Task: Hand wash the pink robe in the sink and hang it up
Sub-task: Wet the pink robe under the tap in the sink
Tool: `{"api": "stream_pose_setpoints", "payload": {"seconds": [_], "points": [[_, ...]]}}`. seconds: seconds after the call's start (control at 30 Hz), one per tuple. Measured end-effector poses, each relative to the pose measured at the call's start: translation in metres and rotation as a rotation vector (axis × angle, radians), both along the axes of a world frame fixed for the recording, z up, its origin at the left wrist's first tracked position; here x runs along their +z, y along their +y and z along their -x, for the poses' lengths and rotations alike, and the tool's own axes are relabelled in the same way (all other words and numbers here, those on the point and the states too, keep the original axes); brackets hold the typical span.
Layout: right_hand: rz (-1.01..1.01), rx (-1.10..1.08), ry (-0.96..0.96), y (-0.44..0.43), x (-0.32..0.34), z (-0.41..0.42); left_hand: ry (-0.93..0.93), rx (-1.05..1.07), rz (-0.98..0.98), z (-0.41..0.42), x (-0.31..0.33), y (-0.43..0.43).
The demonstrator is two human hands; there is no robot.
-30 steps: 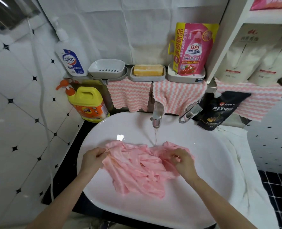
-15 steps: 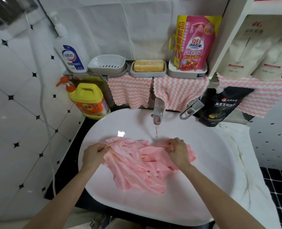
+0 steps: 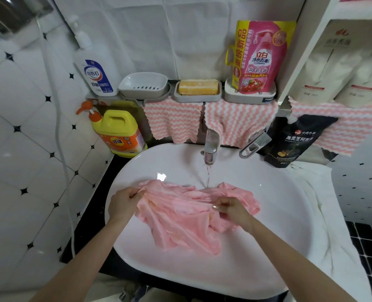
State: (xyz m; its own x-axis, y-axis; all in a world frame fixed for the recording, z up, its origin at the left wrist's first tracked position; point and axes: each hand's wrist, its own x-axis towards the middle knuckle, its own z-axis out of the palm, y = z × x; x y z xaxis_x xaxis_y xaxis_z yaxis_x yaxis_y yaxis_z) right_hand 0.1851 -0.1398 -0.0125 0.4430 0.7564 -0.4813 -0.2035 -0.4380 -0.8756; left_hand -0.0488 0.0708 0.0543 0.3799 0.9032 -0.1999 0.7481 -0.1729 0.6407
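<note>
Both hands, left hand [image 3: 124, 202] and right hand [image 3: 230, 209], clutch the crumpled pink fabric robe [image 3: 180, 216] in the white oval sink [image 3: 278, 225] below a pink pouch reading "立白" [image 3: 262, 57].

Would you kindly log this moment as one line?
stage: washing | left hand: gripping robe | right hand: gripping robe | tap: running | robe in sink

The robe [image 3: 180, 216] lies in the sink [image 3: 278, 214] before the tap [image 3: 211, 147], a hand [image 3: 124, 202] at its left edge.

Head view, close, probably steeply down over sink [image 3: 289, 214]
</note>
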Motion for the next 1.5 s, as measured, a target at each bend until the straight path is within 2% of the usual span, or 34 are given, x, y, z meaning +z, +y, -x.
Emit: {"api": "stream_pose_setpoints", "payload": {"seconds": [0.07, 0.37, 0.4, 0.5, 0.57, 0.6, 0.63, 0.73, 0.8, 0.87, 0.9, 0.97, 1.03, 1.07, 1.13, 1.2, 1.27, 1.37, 1.5], "points": [[-0.014, -0.057, 0.057, 0.002, 0.007, -0.01, 0.007, -0.013, -0.007, -0.001, 0.001, -0.001], [-0.152, -0.247, 0.089, 0.017, 0.035, -0.03, -0.006, -0.051, -0.043, -0.003, 0.003, -0.001], [-0.136, -0.299, 0.047, 0.017, 0.034, -0.031, -0.006, -0.052, -0.049, -0.002, 0.004, -0.001], [0.026, -0.452, -0.309, 0.011, 0.032, -0.031, -0.009, -0.032, -0.065, -0.001, 0.006, -0.001], [0.044, -0.491, -0.469, 0.004, 0.037, -0.02, -0.009, -0.016, -0.077, 0.001, 0.006, -0.002], [0.034, -0.448, -0.518, 0.001, 0.036, -0.011, -0.016, -0.009, -0.083, 0.002, 0.006, -0.002], [0.047, -0.312, -0.558, 0.0, 0.034, 0.0, -0.038, -0.009, -0.086, 0.003, 0.005, -0.003], [0.144, 0.396, -0.722, -0.008, 0.013, 0.034, -0.168, -0.087, -0.057, 0.004, 0.01, -0.01], [0.227, 0.782, -0.703, -0.015, 0.011, 0.054, -0.194, -0.256, -0.069, 0.004, 0.013, -0.019], [0.122, 0.914, -0.667, -0.014, 0.005, 0.061, -0.154, -0.417, -0.095, 0.006, 0.015, -0.027], [0.168, 0.882, -0.622, -0.011, 0.012, 0.061, -0.137, -0.456, -0.106, 0.008, 0.014, -0.029], [0.189, 0.487, -0.582, -0.001, 0.007, 0.047, -0.118, -0.502, -0.118, 0.013, 0.015, -0.03], [0.135, 0.186, -0.666, 0.007, -0.002, 0.027, -0.088, -0.599, -0.14, 0.019, 0.017, -0.035], [0.168, 0.268, -0.808, 0.011, -0.004, 0.02, -0.073, -0.682, -0.2, 0.022, 0.016, -0.04], [0.201, 0.578, -1.005, 0.021, -0.007, 0.018, -0.08, -0.894, -0.282, 0.024, 0.011, -0.057], [0.173, 0.833, -1.075, 0.036, -0.015, 0.033, -0.104, -1.074, -0.28, 0.023, 0.007, -0.077], [0.236, 0.994, -1.075, 0.042, -0.032, 0.05, -0.073, -1.22, -0.377, 0.019, 0.004, -0.09], [0.411, 1.057, -1.008, 0.034, -0.043, 0.061, -0.023, -1.257, -0.441, 0.013, 0.012, -0.097], [0.404, 0.87, -0.914, 0.016, -0.031, 0.065, -0.013, -1.23, -0.452, 0.014, 0.013, -0.1]]}}
